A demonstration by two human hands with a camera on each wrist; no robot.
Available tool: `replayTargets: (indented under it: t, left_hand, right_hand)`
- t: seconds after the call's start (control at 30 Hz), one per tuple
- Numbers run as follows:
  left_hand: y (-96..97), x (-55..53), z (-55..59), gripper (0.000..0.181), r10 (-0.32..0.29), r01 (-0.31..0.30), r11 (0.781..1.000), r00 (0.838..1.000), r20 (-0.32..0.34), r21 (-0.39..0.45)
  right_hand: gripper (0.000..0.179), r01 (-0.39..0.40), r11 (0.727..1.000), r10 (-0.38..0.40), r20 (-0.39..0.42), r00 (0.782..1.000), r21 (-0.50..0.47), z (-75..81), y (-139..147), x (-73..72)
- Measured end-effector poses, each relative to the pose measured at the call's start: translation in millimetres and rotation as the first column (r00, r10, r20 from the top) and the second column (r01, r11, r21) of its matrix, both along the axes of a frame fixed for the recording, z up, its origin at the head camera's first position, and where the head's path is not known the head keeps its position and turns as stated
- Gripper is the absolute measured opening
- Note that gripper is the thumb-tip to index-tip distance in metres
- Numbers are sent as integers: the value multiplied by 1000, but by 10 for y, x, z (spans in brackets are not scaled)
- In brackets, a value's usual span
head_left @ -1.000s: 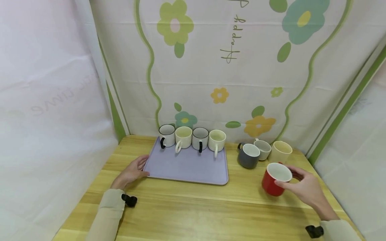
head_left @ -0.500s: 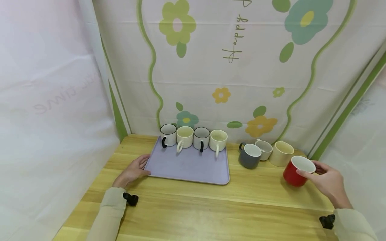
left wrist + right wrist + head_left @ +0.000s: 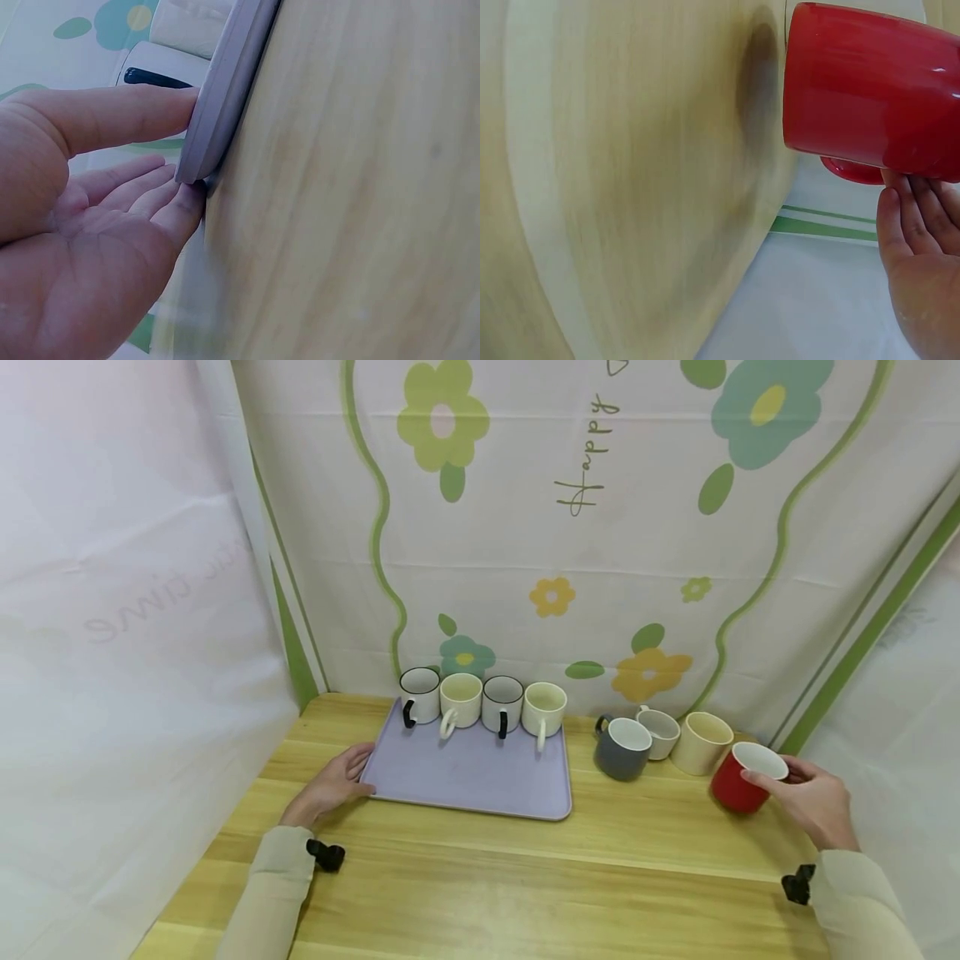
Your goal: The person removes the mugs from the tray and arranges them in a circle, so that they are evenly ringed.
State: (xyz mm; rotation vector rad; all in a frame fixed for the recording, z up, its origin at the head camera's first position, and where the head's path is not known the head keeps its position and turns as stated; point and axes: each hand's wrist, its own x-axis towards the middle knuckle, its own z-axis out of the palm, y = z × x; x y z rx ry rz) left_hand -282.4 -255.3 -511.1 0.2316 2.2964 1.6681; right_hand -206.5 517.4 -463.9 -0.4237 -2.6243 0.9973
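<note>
My right hand (image 3: pixel 817 797) holds a red mug (image 3: pixel 738 783) with a white inside, thumb over the near side by the rim and fingers behind it. In the right wrist view the mug's base is close over the wood, its shadow beside it. Just left of it stands a beige cup (image 3: pixel 701 745). At the left, my left hand (image 3: pixel 330 785) holds the near left corner of a lilac tray (image 3: pixel 468 781) between thumb and fingertips. Along the tray's far edge two white mugs with black rims (image 3: pixel 420 697) alternate with two cream mugs (image 3: pixel 461 702), handles facing me.
A dark grey mug (image 3: pixel 622 750) and a small white mug (image 3: pixel 660 735) stand between the tray and the beige cup. The wooden table (image 3: pixel 480 885) meets a flowered cloth (image 3: pixel 480 527) at the back, and white cloth hangs on both sides.
My right hand has carried the red mug right and toward the back, close to the beige cup. The left hand has stayed at the tray corner.
</note>
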Motion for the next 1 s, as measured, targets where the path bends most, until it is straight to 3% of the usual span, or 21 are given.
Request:
replayTargets:
  t: [0.37,0.77,1.0]
  left_hand:
    - [1,6,-1,92,-14,14,1000,1000,-25,-2]
    - [5,-6,-1,93,-20,21,1000,1000,-19,13]
    - [10,7,20,93,-14,14,1000,1000,-8,17]
  right_hand:
    - [89,71,997,-69,72,995,-25,-100,58,-92]
    - [85,82,994,-81,25,996,-71,-189,25,-115]
    - [88,80,995,-79,30,996,-60,-150,-71,-124]
